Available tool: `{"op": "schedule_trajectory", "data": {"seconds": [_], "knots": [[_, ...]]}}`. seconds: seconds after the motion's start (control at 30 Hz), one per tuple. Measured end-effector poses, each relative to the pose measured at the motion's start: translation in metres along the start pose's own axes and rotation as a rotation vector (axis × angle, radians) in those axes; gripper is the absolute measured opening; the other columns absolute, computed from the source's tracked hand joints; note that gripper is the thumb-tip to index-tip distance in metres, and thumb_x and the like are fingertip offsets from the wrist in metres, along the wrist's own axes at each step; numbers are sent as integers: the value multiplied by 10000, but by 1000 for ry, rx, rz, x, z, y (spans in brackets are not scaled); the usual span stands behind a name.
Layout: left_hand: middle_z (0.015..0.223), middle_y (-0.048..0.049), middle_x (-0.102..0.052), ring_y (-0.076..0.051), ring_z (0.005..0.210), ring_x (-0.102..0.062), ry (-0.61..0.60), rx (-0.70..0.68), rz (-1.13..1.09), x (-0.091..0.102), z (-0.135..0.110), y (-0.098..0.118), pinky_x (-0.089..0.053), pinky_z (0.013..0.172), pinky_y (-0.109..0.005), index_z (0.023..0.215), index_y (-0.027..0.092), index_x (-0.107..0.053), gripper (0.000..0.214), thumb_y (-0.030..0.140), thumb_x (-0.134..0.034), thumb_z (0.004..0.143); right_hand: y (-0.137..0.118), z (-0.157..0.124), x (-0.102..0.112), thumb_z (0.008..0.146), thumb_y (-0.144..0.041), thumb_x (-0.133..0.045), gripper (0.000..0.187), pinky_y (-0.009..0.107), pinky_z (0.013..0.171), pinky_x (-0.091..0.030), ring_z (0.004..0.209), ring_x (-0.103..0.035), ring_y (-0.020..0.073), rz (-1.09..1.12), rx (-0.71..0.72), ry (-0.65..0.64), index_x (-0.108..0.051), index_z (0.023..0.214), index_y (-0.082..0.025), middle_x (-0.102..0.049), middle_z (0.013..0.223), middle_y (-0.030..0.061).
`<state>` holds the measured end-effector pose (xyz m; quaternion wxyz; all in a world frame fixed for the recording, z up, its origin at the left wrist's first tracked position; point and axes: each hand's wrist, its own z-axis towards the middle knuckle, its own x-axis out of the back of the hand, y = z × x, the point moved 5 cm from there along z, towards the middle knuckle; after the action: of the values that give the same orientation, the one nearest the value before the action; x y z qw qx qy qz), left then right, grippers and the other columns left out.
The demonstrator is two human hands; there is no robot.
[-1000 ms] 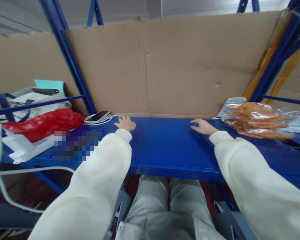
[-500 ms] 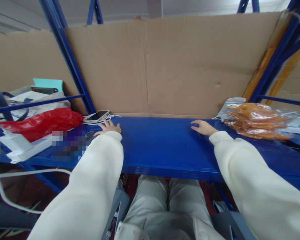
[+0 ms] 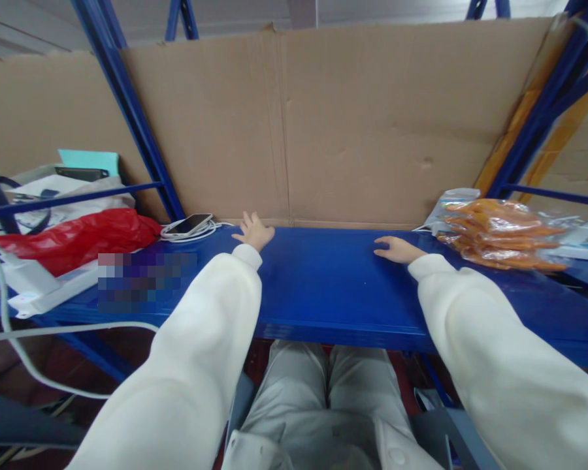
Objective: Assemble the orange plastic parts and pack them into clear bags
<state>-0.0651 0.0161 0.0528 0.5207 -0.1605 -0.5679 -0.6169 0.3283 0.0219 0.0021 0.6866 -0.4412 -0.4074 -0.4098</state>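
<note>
My left hand [image 3: 254,232] is over the blue shelf [image 3: 318,287], left of its middle, with fingers spread and nothing in them. To its left, a phone [image 3: 191,225] lies on a coiled white cable [image 3: 200,235] near the cardboard. My right hand [image 3: 396,249] rests low over the right part of the shelf, fingers loosely curved and apart, holding nothing. Right of it sits a stack of orange items in clear plastic bags [image 3: 502,232]; the hand does not touch them.
A cardboard panel [image 3: 353,124] stands along the back. At left lie a red plastic bag [image 3: 88,238], a white power strip [image 3: 53,297], a cloth bag [image 3: 73,192] and a blurred-out patch. Blue uprights [image 3: 132,117] frame the sides. A white cable [image 3: 78,331] hangs in front.
My left hand has moved right, away from the phone and cable, fingers still spread. My right hand has stayed in place. The view has shifted slightly.
</note>
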Motion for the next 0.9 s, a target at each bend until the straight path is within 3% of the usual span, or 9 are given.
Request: {"op": "schedule_trajectory", "data": {"seconds": [0.1, 0.17, 0.3, 0.37, 0.47, 0.6, 0.9], "knots": [[1694, -149, -308, -378, 1540, -323, -6, -30, -172, -15, -5, 29, -300, 1200, -663, 1527, 251, -437, 701, 318, -616, 852, 3, 0, -5, 871, -265, -662, 377, 446, 1115, -517, 1237, -684, 316, -20, -19, -79, -760, 1223, -171, -730, 1299, 130], [1582, -163, -491, -346, 1447, -477, -10, -89, -271, -26, -10, 41, -421, 1149, -573, 1445, 230, -537, 581, 286, -609, 872, 3, -1, -6, 882, -264, -655, 375, 451, 1138, -493, 1260, -669, 323, -22, -29, -104, -761, 1226, -158, -716, 1320, 140], [1138, -123, -782, -234, 1133, -712, -165, -396, -296, -49, -21, 56, -526, 1046, -330, 1036, 164, -768, 270, 108, -579, 851, 5, -2, -5, 895, -284, -649, 383, 441, 1152, -480, 1277, -658, 315, -18, -28, -126, -759, 1249, -187, -711, 1336, 115], [981, -92, -804, -204, 968, -753, -279, -497, -288, -56, -27, 57, -568, 965, -306, 919, 163, -783, 242, 80, -564, 859, 7, -3, -6, 903, -313, -640, 406, 437, 1171, -459, 1300, -641, 315, -17, -41, -142, -749, 1273, -185, -699, 1358, 111], [888, -88, -793, -154, 729, -736, -384, -481, -312, -59, -31, 52, -604, 786, -278, 984, 120, -776, 258, 82, -533, 906, 8, -4, -6, 911, -361, -621, 465, 453, 1194, -427, 1336, -610, 325, -12, -62, -167, -722, 1323, -172, -672, 1400, 113], [843, -81, -778, -105, 603, -684, -382, -441, -333, -55, -32, 49, -575, 671, -218, 1050, 91, -758, 271, 68, -518, 927, 7, -6, -6, 917, -370, -596, 511, 447, 1211, -403, 1364, -586, 324, -9, -73, -196, -689, 1373, -160, -639, 1444, 111], [818, -73, -773, -88, 551, -654, -378, -441, -341, -55, -33, 50, -540, 606, -188, 1083, 90, -754, 272, 79, -521, 943, 7, -7, -5, 908, -373, -617, 499, 464, 1204, -409, 1356, -591, 334, 8, -90, -182, -700, 1359, -178, -656, 1422, 112]]}}
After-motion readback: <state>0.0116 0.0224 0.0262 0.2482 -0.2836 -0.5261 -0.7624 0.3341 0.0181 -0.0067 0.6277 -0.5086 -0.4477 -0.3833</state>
